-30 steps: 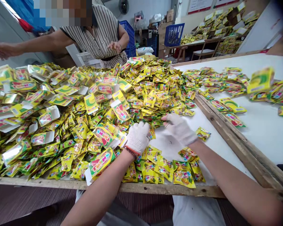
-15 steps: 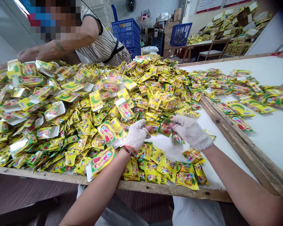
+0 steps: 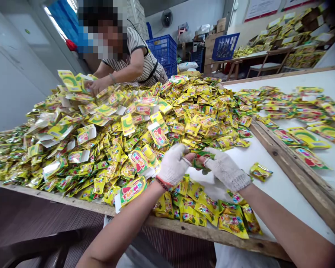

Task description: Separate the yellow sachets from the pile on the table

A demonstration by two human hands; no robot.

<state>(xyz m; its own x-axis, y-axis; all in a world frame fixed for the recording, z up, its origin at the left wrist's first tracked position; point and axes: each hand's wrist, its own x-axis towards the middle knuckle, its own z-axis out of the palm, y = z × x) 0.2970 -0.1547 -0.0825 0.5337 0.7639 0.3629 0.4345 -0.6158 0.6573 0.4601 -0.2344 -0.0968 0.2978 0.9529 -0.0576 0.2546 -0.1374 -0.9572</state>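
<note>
head view: the packet [image 3: 203, 160] sits between the two gloved hands, above the table just short of the heap [image 3: 195, 119]. the left hand [image 3: 173, 164] pinches its near-left end between thumb and fingertips; the right hand [image 3: 226, 167] pinches the other end the same way, so the fingers largely hide it. whether it is one packet or a few together, i cannot tell.

it looks light and soft, with shiny film that will likely slide against its neighbours and crease easily. the flat sealed ends seem the best place to take hold; squeezing the plump middle might crush what is inside, though the filling does not show. bare fingertips poking from the gloves should grip the slick film better than cloth.

as for containers, the table's wooden rim [image 3: 181, 226] borders the heap, where packets and printed boxes lie mixed. one box [image 3: 132, 191] by the left forearm has its white flap out; its inside is not visible. more boxes [image 3: 308, 137] lie beyond the wooden bar [image 3: 290, 163]. a co-worker's hand [image 3: 99, 86] is among boxes at the far side. behind stand a blue crate [image 3: 163, 50] and a tilted blue basket [image 3: 225, 46]; their contents are too unclear to name.
</note>
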